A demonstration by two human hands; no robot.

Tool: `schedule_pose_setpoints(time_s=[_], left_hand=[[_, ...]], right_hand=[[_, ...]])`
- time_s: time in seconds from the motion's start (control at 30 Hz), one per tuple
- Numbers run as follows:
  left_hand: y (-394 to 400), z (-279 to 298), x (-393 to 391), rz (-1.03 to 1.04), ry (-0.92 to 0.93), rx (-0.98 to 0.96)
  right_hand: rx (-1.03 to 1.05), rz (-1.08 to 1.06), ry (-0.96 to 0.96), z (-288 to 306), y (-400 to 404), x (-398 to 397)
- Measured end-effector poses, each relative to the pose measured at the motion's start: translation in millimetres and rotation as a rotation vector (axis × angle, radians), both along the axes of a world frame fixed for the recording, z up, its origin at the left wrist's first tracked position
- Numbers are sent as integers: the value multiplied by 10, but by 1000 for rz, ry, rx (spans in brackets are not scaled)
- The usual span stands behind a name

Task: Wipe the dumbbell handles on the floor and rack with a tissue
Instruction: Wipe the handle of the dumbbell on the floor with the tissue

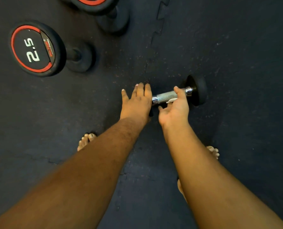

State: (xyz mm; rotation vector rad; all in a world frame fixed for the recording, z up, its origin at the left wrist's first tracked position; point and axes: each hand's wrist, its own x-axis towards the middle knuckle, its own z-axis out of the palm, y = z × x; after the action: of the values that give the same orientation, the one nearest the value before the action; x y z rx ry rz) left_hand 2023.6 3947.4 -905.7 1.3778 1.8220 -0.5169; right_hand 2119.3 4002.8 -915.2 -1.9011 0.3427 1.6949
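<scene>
A small black dumbbell (196, 90) lies on the dark floor, its knurled chrome handle (166, 96) pointing left to right. My left hand (136, 102) lies flat with straight fingers over the dumbbell's left head, hiding it. My right hand (174, 107) is cupped around the handle, thumb over the top, fingers below. A sliver of white tissue (170, 101) shows between that palm and the handle.
A black and red dumbbell marked 2.5 (36, 48) stands on end at the upper left. Another red-ringed dumbbell (102, 10) stands at the top edge. My bare feet (86, 141) are on the rubber floor mat (236, 55), one under each forearm.
</scene>
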Motion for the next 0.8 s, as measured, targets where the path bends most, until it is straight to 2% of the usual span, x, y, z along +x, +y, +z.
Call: schedule_pose_setpoints(time_s=[0.17, 0.33, 0.47, 0.6, 0.7, 0.8], left_hand=[[-10, -16, 5, -8, 7, 4], [-39, -55, 19, 4, 25, 35], [-45, -61, 35, 4, 31, 39], [-43, -77, 18, -8, 23, 22], [-42, -78, 19, 11, 13, 26], [-24, -45, 1, 25, -26, -6]], right_hand=[[-33, 21, -7, -90, 112, 2], [-22, 195, 67, 22, -234, -116], [-86, 250, 42, -65, -193, -75], [29, 398, -45, -54, -403, -3], [143, 595, -92, 102, -556, 149], [475, 1066, -374, 171, -417, 382]])
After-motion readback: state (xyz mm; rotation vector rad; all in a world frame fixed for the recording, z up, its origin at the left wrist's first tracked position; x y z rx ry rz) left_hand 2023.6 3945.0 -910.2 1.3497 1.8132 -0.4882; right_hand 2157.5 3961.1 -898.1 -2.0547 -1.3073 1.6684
